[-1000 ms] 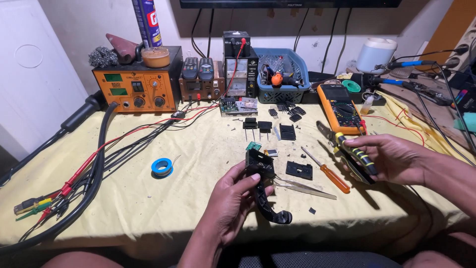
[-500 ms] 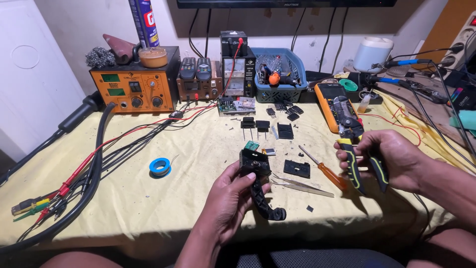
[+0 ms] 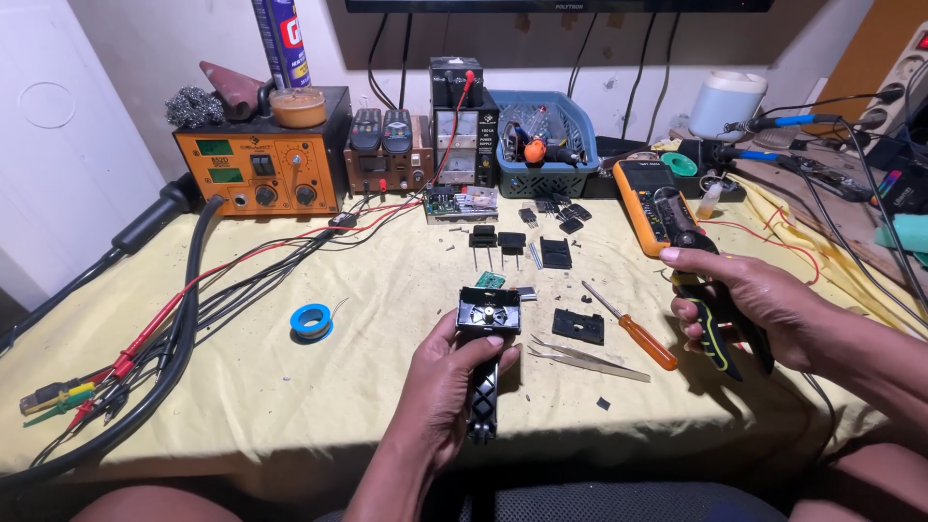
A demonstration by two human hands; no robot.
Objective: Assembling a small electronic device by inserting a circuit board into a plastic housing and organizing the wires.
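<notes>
At the near edge of a desk [image 3: 290, 416] draped in yellow cloth, the left hand [image 3: 447, 387] wraps its grip around the long handle of a black device [image 3: 486, 340], holding it upright above the cloth with its square head tipped toward the camera and the thumb lying just under that head. To the right, the right hand [image 3: 749, 300] closes its grip on a pair of pliers [image 3: 710, 304] with black-and-green handles, the jaws pointing away over a yellow multimeter [image 3: 652, 205]. Between the two hands lie metal tweezers [image 3: 588, 358] and an orange-handled screwdriver [image 3: 633, 329], with a flat black part [image 3: 578, 326] just beyond them. Left of the device sits a small blue spool [image 3: 311, 319]. Farther in, black components [image 3: 510, 242] are scattered across the cloth near a small green circuit board [image 3: 491, 280]. Red and black cables [image 3: 174, 319] trail off to the left. Along the back wall stand an orange soldering station [image 3: 259, 164], a power supply [image 3: 462, 145] and a blue basket [image 3: 541, 155] of tools, with a white tub [image 3: 732, 101] at far right.
</notes>
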